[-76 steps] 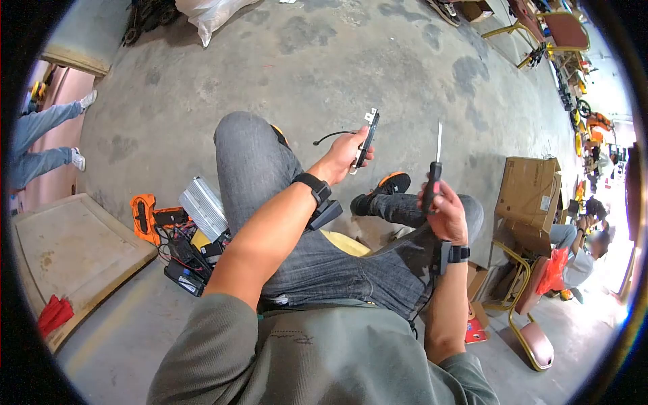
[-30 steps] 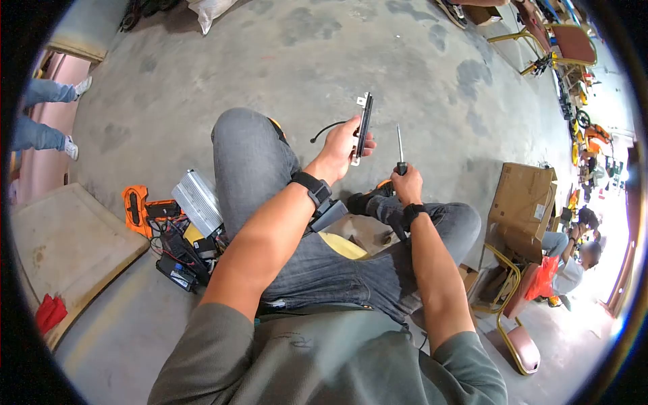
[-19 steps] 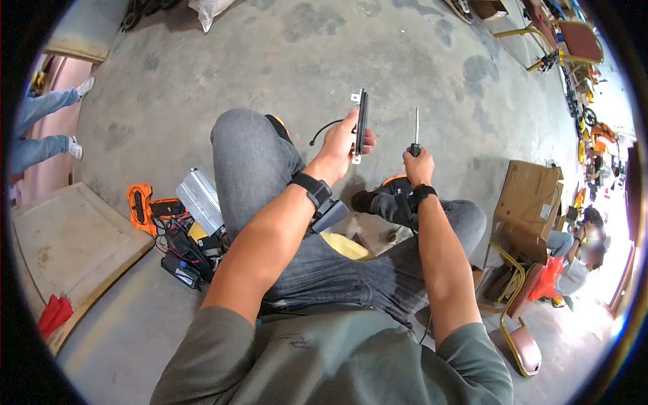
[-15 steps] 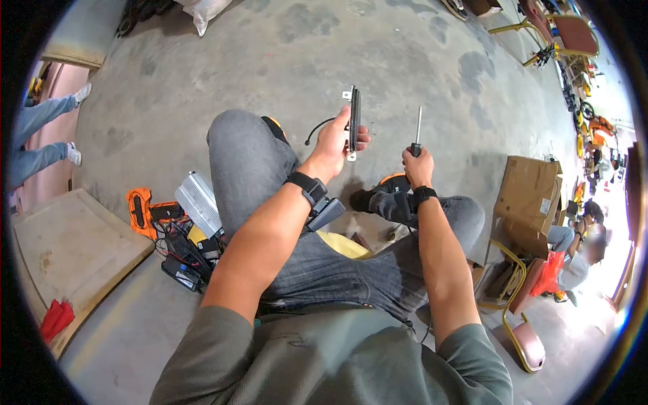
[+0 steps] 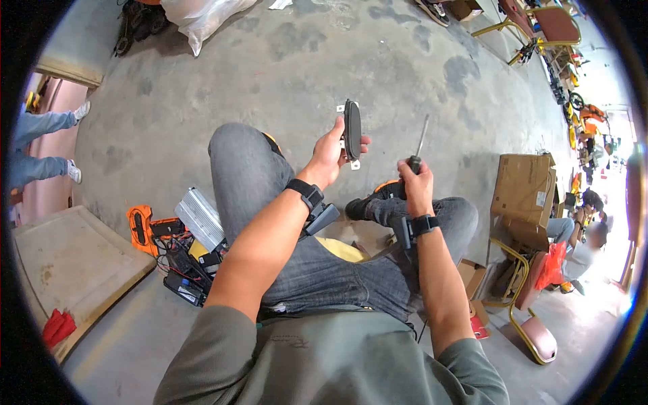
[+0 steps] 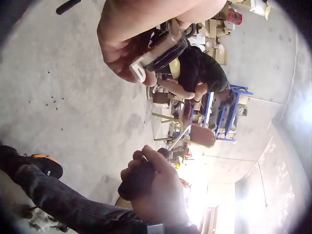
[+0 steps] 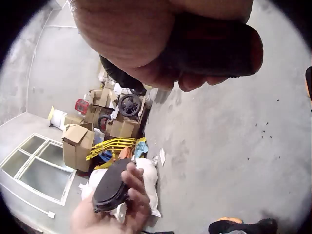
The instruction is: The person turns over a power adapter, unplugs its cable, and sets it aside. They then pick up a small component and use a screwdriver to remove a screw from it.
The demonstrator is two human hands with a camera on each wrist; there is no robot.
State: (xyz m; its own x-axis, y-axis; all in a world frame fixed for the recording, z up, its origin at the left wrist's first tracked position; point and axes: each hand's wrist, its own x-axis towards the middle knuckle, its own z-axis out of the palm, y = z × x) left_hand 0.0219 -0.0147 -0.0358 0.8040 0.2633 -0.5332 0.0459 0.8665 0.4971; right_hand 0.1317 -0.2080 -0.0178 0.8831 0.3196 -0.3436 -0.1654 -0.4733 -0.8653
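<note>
My left hand (image 5: 325, 155) holds an oblong black part (image 5: 352, 129) with rounded ends and pale metal tabs. Its broad dark face is turned up towards the head camera, and the thumb lies along its left edge. In the right wrist view the same part (image 7: 111, 187) rests in the palm with fingers bent over its side. To the right, my right hand (image 5: 420, 187) grips a screwdriver (image 5: 423, 137) by its dark handle, its shaft pointing up and away from me. The screwdriver tip is apart from the black part. The left wrist view shows the fist round the handle (image 6: 139, 180).
Beside my left knee lie a ribbed silver box (image 5: 200, 217), an orange part (image 5: 140, 228) and tangled black wiring. A cardboard box (image 5: 523, 192) and a gold-framed chair (image 5: 520, 297) stand at right. Another person's legs (image 5: 44, 145) are at far left. A white sack (image 5: 202, 20) lies ahead.
The black part has been turned from edge-on to show its broad face, and its thin cable is now out of sight. My right hand came left with the screwdriver, which now leans slightly right.
</note>
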